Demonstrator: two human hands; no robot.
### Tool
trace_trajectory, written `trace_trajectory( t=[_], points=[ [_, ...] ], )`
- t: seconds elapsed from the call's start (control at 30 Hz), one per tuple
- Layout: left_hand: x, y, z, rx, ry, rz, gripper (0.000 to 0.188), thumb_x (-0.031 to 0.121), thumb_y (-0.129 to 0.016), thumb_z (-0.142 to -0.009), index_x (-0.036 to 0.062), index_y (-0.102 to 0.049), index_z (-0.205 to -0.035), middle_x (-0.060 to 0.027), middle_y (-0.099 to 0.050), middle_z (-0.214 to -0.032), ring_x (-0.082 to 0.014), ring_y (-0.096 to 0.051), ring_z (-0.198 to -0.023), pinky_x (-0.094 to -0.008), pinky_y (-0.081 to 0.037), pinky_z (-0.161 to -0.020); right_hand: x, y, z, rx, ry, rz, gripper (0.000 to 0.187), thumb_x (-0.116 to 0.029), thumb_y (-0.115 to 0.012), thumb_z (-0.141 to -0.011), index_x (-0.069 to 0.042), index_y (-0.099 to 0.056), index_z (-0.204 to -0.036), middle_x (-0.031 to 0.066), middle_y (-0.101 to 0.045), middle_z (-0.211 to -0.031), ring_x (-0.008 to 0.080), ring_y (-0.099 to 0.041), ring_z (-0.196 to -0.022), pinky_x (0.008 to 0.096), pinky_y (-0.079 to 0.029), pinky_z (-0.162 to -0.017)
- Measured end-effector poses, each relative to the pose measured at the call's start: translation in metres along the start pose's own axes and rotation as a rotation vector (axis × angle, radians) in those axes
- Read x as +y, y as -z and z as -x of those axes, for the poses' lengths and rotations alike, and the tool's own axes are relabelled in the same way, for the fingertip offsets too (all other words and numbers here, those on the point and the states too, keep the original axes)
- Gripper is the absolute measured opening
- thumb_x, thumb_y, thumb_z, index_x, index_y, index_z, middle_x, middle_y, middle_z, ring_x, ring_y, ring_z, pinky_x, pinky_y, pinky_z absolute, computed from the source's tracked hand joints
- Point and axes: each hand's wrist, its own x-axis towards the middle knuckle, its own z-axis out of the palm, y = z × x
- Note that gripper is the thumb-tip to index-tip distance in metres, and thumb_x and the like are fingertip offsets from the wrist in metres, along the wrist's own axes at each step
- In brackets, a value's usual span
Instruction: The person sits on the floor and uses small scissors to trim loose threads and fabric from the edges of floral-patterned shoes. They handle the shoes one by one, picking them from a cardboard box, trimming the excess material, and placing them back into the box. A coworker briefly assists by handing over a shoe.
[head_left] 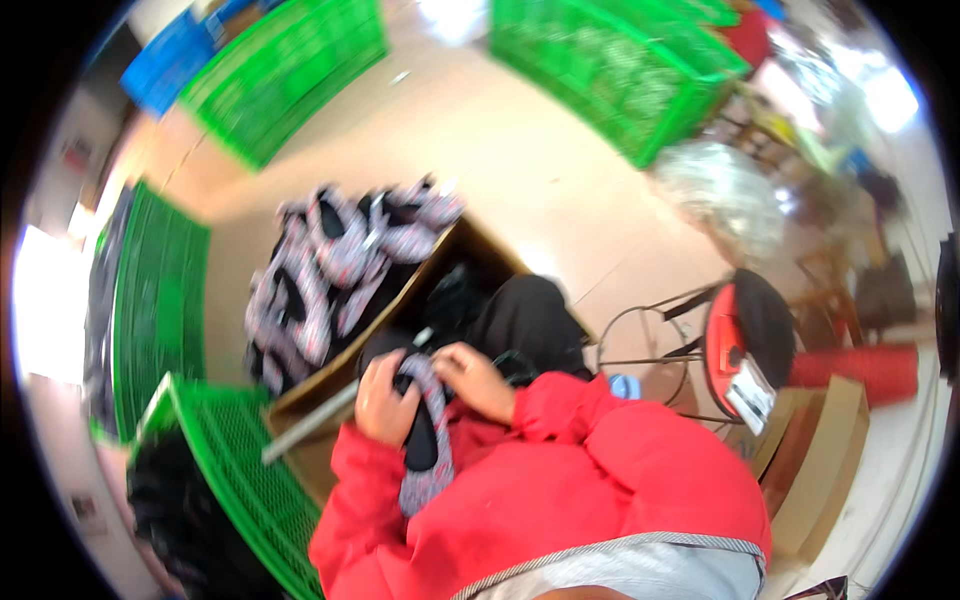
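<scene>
In my lap lies a slipper (430, 440) with a speckled grey-pink upper and a black inside. Its far end is between my two hands. My left hand (385, 402) is closed round the slipper's left side near that end. On the other side, my right hand (475, 380) has its fingers bent and pinched at the far edge of the slipper. Whatever small part those fingertips hold is blurred. Just beyond my hands, an open cardboard box (400, 310) has several similar slippers (330, 245) heaped along its far left side.
Green crates stand at the left (165, 310), near left (240, 470), far left (285, 75) and far right (610, 70). A red-and-black stool (745, 340) is on my right, by cardboard pieces (825, 470). Beyond it lies a clear plastic bag (720, 195).
</scene>
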Motion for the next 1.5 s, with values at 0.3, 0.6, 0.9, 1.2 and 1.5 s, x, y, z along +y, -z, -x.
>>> trace_trajectory(
  t=[0.3,0.6,0.9,1.2,1.5],
  points=[
    [-0.012,-0.008,0.002,-0.022,0.078,-0.224,0.025,0.006,-0.069,-0.072,-0.0011,-0.057,-0.092,-0.0201,-0.058,-0.091,-0.0427,-0.058,-0.086,-0.0467,-0.048,-0.075,-0.040,-0.009,-0.001,-0.067,0.153,0.643,0.057,-0.042,-0.072,-0.079,-0.009,-0.056,-0.123,0.0165,-0.064,-0.102,0.0358,-0.062,-0.096,0.0430,-0.049,-0.084],
    [0.030,0.009,-0.032,0.138,0.104,-0.302,0.019,0.001,-0.064,-0.071,0.0008,-0.048,-0.082,-0.0169,-0.052,-0.083,-0.0393,-0.054,-0.076,-0.0460,-0.043,-0.069,-0.036,-0.019,-0.050,0.053,0.307,0.749,0.041,-0.008,-0.062,-0.076,-0.007,-0.058,-0.116,0.0183,-0.066,-0.097,0.0391,-0.062,-0.093,0.0468,-0.049,-0.080],
    [0.040,-0.005,-0.048,0.272,-0.037,-0.334,0.053,-0.008,-0.056,-0.067,-0.0061,-0.057,-0.120,-0.0238,-0.059,-0.111,-0.0439,-0.056,-0.106,-0.0472,-0.045,-0.093,-0.075,0.000,-0.079,-0.012,0.331,0.688,0.028,-0.009,-0.059,-0.079,-0.002,-0.068,-0.105,0.0216,-0.067,-0.097,0.0405,-0.064,-0.091,0.0464,-0.051,-0.081],
    [0.033,-0.005,-0.035,0.201,-0.105,-0.206,0.044,-0.006,-0.048,-0.063,-0.0054,-0.059,-0.105,-0.0228,-0.057,-0.099,-0.0448,-0.055,-0.097,-0.0475,-0.045,-0.087,-0.089,0.017,-0.077,-0.310,0.508,0.722,0.021,-0.006,-0.061,-0.072,-0.001,-0.067,-0.091,0.0226,-0.064,-0.085,0.0429,-0.062,-0.083,0.0486,-0.049,-0.071],
    [0.026,0.033,-0.011,0.009,-0.199,0.060,0.027,-0.008,-0.057,-0.067,-0.0025,-0.062,-0.093,-0.0172,-0.060,-0.081,-0.0384,-0.060,-0.076,-0.0395,-0.048,-0.071,-0.107,0.021,-0.067,-0.737,0.557,0.531,0.021,-0.002,-0.063,-0.068,0.000,-0.065,-0.089,0.0184,-0.065,-0.083,0.0345,-0.061,-0.078,0.0413,-0.047,-0.069]
  ],
)
